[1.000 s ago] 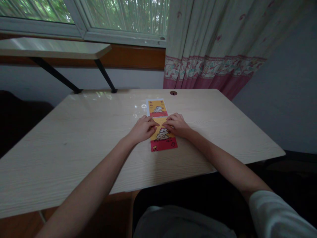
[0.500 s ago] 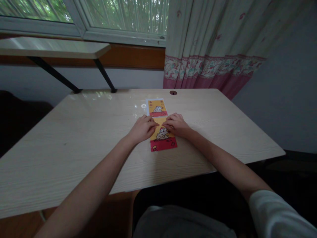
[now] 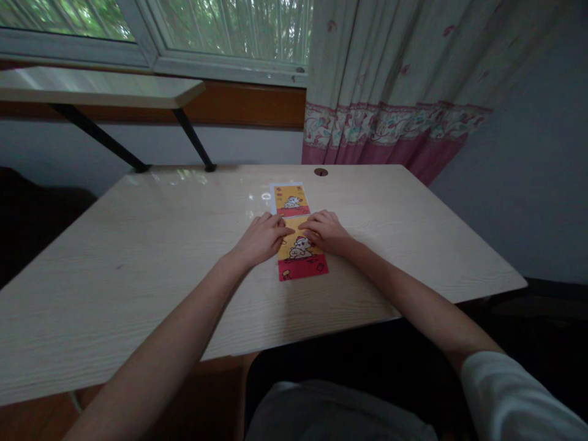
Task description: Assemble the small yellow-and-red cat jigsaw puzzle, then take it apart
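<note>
A yellow and red picture (image 3: 301, 268) with a white cartoon animal in a red hat lies flat on the table in front of me. At its left upper edge rests my left hand (image 3: 261, 239), index finger stretched across the yellow part. My right hand (image 3: 328, 233) touches the upper right side, its index finger and thumb slightly apart. Neither hand shows anything lifted between its fingers. Just beyond them lies a smaller matching picture card (image 3: 291, 200) with a white border. My fingers cover parts of the larger picture's sides.
The pale wood-grain table (image 3: 184, 245) has a round cable hole (image 3: 321, 173) near its back edge. A raised shelf (image 3: 101, 89) on black supports stands at the back left. A patterned curtain (image 3: 390, 122) hangs behind the table, beside the window (image 3: 220, 30).
My right index finger has shifted slightly up and away from the thumb, showing more of the yellow area. My left hand and both pictures stay in nearly the same place.
</note>
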`<state>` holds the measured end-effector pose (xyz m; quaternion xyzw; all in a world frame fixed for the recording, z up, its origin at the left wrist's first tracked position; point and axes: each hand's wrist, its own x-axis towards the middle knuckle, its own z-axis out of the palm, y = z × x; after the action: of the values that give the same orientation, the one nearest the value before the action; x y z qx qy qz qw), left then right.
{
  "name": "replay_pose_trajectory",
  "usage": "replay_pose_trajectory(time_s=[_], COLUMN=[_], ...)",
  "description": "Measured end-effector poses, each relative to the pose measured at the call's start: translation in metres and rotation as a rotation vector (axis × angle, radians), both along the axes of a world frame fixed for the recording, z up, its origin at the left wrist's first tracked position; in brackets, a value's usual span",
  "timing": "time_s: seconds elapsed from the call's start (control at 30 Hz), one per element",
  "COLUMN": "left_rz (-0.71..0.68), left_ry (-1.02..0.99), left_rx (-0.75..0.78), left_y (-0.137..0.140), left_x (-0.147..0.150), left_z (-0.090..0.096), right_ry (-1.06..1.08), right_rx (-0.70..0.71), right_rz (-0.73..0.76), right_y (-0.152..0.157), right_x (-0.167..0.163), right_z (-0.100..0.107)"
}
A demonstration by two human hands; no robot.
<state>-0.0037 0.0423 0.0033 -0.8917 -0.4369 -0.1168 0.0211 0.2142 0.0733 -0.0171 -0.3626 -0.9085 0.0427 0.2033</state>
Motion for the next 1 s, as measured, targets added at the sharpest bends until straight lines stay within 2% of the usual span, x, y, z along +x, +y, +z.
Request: replay_pose_trajectory(time_s=[0.3, 0.63, 1.0], left_rz=[0.018, 0.074, 0.077], left_ry=[-0.004, 0.056, 0.005], left_rx=[-0.007, -0.02, -0.061], left_y=[0.005, 0.005, -0.002], left_x=[0.001, 0.009, -0.002], left_z=[-0.005, 0.001, -0.003], right_ry=[-0.034, -0.115, -0.112], right_rx=[-0.022, -0.054, -0.174], right_rz=[-0.015, -0.005, -0.009], right_y=[0.002, 0.0, -0.001], right_x=[-0.001, -0.004, 0.008], right_z=[-0.003, 0.009, 0.009])
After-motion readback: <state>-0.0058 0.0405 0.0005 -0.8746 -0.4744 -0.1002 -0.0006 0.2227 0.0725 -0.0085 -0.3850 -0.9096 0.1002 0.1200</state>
